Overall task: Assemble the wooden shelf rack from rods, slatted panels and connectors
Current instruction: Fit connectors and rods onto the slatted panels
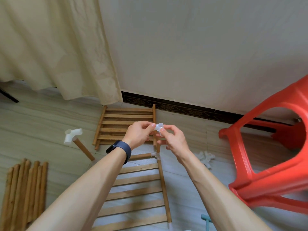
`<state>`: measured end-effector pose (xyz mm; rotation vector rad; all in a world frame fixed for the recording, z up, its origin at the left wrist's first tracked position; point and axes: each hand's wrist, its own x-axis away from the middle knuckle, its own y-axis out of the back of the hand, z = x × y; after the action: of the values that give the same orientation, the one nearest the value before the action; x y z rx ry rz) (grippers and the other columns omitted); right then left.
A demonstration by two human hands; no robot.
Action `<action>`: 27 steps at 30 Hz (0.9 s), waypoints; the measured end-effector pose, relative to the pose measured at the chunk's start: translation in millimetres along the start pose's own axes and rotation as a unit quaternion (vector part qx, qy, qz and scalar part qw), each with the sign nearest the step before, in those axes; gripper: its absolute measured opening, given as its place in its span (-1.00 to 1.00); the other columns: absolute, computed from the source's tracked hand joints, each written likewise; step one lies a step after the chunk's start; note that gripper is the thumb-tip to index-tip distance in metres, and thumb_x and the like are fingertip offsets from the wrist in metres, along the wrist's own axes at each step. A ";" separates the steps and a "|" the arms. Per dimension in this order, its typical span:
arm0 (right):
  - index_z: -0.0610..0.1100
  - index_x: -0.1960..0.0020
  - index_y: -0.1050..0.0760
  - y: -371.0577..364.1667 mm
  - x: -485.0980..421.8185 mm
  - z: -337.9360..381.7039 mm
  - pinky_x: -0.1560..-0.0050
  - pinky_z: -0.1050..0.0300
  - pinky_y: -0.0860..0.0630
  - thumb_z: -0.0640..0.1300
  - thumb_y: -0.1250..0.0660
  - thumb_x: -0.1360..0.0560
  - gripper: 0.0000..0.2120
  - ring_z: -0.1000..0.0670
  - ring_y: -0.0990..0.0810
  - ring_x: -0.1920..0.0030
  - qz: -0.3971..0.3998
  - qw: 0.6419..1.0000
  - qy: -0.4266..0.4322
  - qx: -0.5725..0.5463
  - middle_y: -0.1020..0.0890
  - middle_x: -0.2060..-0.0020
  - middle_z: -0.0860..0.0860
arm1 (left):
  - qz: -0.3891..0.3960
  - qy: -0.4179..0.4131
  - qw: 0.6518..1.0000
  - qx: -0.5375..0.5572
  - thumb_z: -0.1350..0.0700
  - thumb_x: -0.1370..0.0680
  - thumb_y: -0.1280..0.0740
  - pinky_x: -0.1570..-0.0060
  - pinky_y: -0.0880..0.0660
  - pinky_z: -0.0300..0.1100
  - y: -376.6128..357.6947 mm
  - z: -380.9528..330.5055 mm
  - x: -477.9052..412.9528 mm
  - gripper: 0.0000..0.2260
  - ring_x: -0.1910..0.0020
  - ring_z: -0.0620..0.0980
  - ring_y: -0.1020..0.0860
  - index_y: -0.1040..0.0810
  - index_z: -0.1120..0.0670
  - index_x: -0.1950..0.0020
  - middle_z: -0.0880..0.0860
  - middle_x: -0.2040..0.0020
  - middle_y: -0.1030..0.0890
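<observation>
Pale tiled floor (50, 122) runs to a plain wall with a dark skirting band. A cream curtain (50, 47) hangs at upper left, and a red plastic stool (275, 147) occupies the right edge.

At frame centre both hands hold 1 white connector (159, 128). The left hand (139, 135) pinches its left end between thumb and fingers, and the right hand (174, 140) pinches its right side likewise. The piece is held raised just over a short upright rod (157, 148), which rises from a fitted corner connector (155, 155) on the near slatted panel (138, 180), lower centre.

Judgement: the 2-handed grip serves to turn the sockets into line before pressing down onto that rod.

At centre left, 1 standing rod (83, 148) already carries its capped connector (72, 135). A spare slatted panel (126, 124) lies flat near the wall. Loose rods (25, 189) are bundled at lower left, and spare connectors (205, 158) lie just right of the right wrist, apparently kept within reach.
</observation>
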<state>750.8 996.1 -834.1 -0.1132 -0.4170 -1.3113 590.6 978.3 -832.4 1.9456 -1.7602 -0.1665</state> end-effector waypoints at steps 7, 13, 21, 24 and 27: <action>-0.02 -0.22 -0.50 60.7 65.3 -21.1 0.08 0.07 -0.53 0.16 -0.31 -0.58 -0.67 -0.06 -0.72 0.02 -0.027 0.997 -0.053 -0.052 -0.74 0.00 0.05 | 0.014 0.019 0.997 -0.073 -0.22 -0.63 -0.21 0.09 -0.48 -0.29 63.8 21.4 62.3 -0.72 0.02 -0.14 -0.63 -0.48 -0.16 -0.27 -0.12 -0.12 -0.60; -0.09 -0.17 -0.57 55.4 161.9 -65.9 0.04 0.08 -0.49 0.10 -0.26 -0.61 -0.69 -0.11 -0.69 -0.04 0.004 0.992 -0.098 -0.073 -0.74 0.01 0.00 | -0.032 0.074 0.991 -0.103 -0.14 -0.61 -0.28 0.02 -0.48 -0.26 112.3 71.2 171.5 -0.73 -0.02 -0.15 -0.60 -0.61 -0.05 -0.22 -0.07 -0.08 -0.66; -0.21 0.19 -0.61 12.0 222.5 -96.7 0.11 0.06 -0.45 -0.07 -0.33 -0.60 -0.73 -0.02 -0.61 0.30 -0.051 0.998 -0.037 0.008 -0.66 0.39 -0.08 | -0.129 0.162 0.976 0.068 -0.11 -0.63 -0.29 0.00 -0.55 -0.12 91.4 116.9 295.1 -0.78 0.03 -0.09 -0.67 -0.58 -0.08 -0.21 -0.06 0.00 -0.70; -0.17 0.32 -0.57 0.5 209.9 -100.3 0.12 0.00 -0.43 -0.07 -0.36 -0.58 -0.67 -0.05 -0.54 0.34 -0.074 0.996 -0.035 0.037 -0.60 0.48 -0.04 | -0.161 0.158 0.965 0.132 -0.02 -0.64 -0.32 -0.08 -0.54 -0.01 70.6 127.6 305.3 -0.84 0.12 -0.04 -0.69 -0.58 0.00 -0.15 0.01 0.15 -0.73; -0.14 0.36 -0.57 -2.0 198.7 -102.0 0.14 -0.02 -0.46 -0.02 -0.37 -0.56 -0.65 -0.08 -0.56 0.32 -0.096 0.993 -0.031 0.065 -0.62 0.48 -0.04 | -0.236 0.168 0.945 0.149 0.04 -0.64 -0.32 0.20 -0.51 -0.11 54.8 127.2 303.1 -0.88 0.36 -0.12 -0.63 -0.58 0.07 -0.03 0.06 0.30 -0.67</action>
<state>811.3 782.3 -856.8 -0.0034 -0.5758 -1.4685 535.1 649.9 -845.1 2.4188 -1.1285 0.2733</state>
